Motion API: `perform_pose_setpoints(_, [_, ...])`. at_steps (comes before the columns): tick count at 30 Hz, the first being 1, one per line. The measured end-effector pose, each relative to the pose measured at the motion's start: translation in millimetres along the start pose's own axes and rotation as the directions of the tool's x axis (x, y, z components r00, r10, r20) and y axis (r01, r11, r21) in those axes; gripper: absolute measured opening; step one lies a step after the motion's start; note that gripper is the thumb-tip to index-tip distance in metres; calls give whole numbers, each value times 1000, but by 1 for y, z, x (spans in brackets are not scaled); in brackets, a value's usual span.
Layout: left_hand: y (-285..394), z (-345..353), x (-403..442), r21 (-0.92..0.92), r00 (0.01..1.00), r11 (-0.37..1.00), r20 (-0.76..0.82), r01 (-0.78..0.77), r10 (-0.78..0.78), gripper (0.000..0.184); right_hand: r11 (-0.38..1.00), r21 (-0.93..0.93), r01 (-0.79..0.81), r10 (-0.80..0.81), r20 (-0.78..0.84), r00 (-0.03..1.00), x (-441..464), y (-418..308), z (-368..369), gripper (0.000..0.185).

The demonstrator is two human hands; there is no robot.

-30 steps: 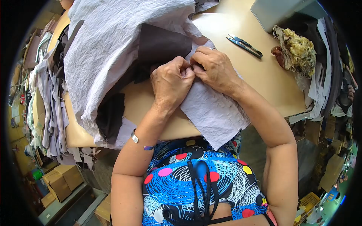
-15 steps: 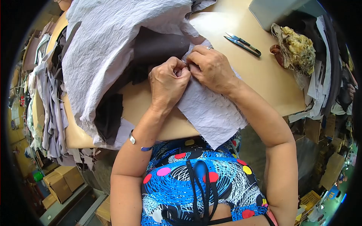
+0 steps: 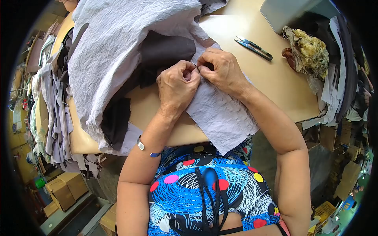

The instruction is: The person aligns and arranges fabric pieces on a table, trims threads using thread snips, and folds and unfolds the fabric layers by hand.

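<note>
My left hand (image 3: 178,86) and my right hand (image 3: 223,72) meet over the table, each with thumb and forefinger pinched on a crumpled pale lilac-grey fabric (image 3: 222,118). The tiny spot between the fingertips is too small to make out in detail. One corner of the cloth hangs over the table's front edge towards my lap. Its bulk (image 3: 114,43) spreads up and to the left, with dark brown fabric (image 3: 165,47) showing in its folds. To the right of my right hand lies a pair of black-handled thread snips (image 3: 254,49).
The table (image 3: 287,86) has a tangle of yellowish threads (image 3: 311,51) at its right, beside a grey bin (image 3: 287,13). Stacked cloth pieces hang off the left (image 3: 55,114) and right (image 3: 332,78) sides. Cardboard boxes (image 3: 65,190) stand on the lower left.
My right hand has shifted slightly, its fingers more curled, and a rounder gap shows between its thumb and forefinger. My left hand has barely moved, and the fabric lies almost the same.
</note>
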State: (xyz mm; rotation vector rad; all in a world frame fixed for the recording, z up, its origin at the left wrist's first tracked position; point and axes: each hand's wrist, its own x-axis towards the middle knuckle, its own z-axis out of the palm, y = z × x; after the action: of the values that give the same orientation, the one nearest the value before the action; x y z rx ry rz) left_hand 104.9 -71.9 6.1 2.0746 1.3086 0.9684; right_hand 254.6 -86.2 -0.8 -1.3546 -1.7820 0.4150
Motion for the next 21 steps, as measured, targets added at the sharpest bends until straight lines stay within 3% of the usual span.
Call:
perform_pose_setpoints(3, [-1, 0, 1, 48, 1000, 999, 19, 21, -22, 8, 1000, -8, -6, 6, -3, 1000, 0, 0, 1, 9])
perform_pose_setpoints(15, [-3, 0, 1, -96, 998, 993, 0, 67, -67, 7, 998, -55, 36, -36, 0, 999, 1, -5, -1, 9])
perform_pose_setpoints(17, [-5, 1, 1, -84, 999, 996, -6, 40, -40, 8, 990, -135, 40, -40, 6, 999, 2, -3, 1, 10])
perform_pose_setpoints(21, [-7, -1, 2, 3, 1000, 1000, 14, -2, 2, 8, 995, -100, 29, -31, -23, 999, 4, 2, 5, 10])
